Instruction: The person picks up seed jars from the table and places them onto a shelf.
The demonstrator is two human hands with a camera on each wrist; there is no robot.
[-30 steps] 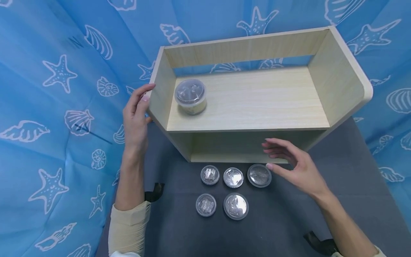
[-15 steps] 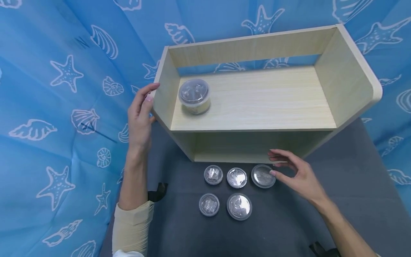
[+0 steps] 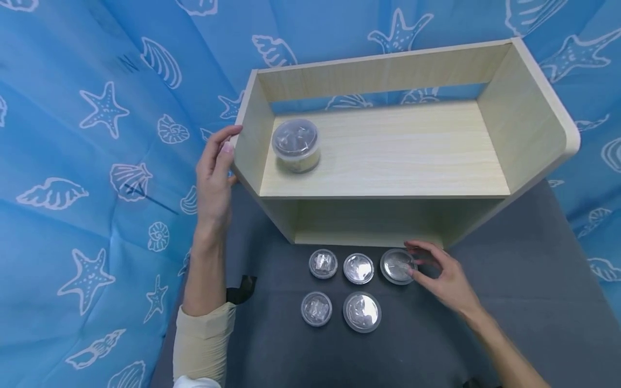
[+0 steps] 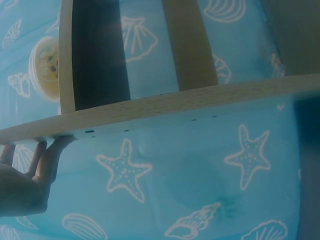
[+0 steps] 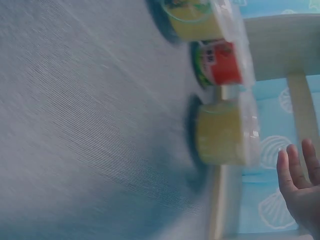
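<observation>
A two-tier pale wooden shelf stands on the table, and a round lidded tub sits at the left of its upper tier. My left hand rests its fingers against the shelf's left side panel; in the left wrist view the fingertips touch the panel's outer face. My right hand is beside the rightmost back tub, thumb and fingers spread apart around its right side. In the right wrist view a gap shows between the fingers and a yellow tub.
Several more lidded tubs stand before the shelf, among them a small back-left tub and a larger front tub. One tub has a red and green label. A blue seashell curtain hangs behind the dark grey table.
My right hand has moved down and slightly left, from in front of the lower tier to beside the rightmost tub. My left hand stays on the side panel. The view shifted slightly.
</observation>
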